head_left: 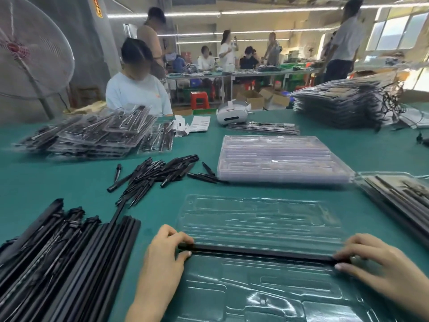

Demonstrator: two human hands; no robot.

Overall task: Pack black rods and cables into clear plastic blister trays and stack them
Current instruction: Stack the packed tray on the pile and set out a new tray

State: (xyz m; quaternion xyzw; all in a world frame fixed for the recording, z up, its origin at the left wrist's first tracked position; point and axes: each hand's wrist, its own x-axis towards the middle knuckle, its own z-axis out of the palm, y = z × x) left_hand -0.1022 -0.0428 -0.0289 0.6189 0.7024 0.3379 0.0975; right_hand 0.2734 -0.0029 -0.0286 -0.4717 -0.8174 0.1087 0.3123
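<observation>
Right now you have one long black rod [257, 251] lying across the open clear tray [260, 219], in the fold between its two halves, close to you on the green table [58, 180]. Your left hand [160, 259] pinches the left end with curled fingers and thumb. Your right hand [380, 263] does the same at the right end, and you hold nothing else.

That rod looks thin, stiff and light. Holding it at both ends is a good way, because then it stays level and goes down flat. Push it in gently along its length, I think.

That tray looks thin, bendy and shiny, so it may slide or pop up when you press. Hold it by the flat rim, not the soft bumps.

More long rods [69, 263] lie in a pile just to your left. Short black pieces [157, 175] lie in a loose heap further out; they look light and could roll. Behind the tray sits a stack of empty trays [278, 159]. Filled trays [394, 194] lie on the right, and more filled ones [92, 135] are piled far left.
</observation>
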